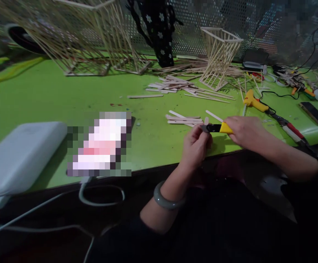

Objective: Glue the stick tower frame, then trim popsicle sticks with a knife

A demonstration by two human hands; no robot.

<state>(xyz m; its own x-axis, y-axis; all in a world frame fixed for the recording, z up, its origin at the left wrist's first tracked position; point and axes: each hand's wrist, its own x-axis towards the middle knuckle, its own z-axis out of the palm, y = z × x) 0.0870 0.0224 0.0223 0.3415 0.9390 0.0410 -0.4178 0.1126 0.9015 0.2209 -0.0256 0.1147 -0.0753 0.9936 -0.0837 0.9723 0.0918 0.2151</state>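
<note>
My right hand (242, 129) is wrapped round the yellow handle of a utility knife (225, 128), whose blade end points left. Its tip meets the fingers of my left hand (195, 144), which pinch a wooden craft stick (206, 120); the stick's rounded end pokes up above the blade, and its lower part is hidden by the fingers. Just beyond my left hand lies a small pile of flat wooden sticks (184, 119). Another stick (214, 115) lies behind the knife, partly covered by my right hand. A yellow glue gun (254, 101) rests past my right hand.
Green table (148, 146), its front edge close to my wrists. Stick lattice frames (220, 54) and loose sticks (175, 84) stand and lie at the back. A lit phone (100, 142), cabled, and a white power bank (27, 153) are left. Pliers (292, 131) and a dark phone (314, 113) lie right.
</note>
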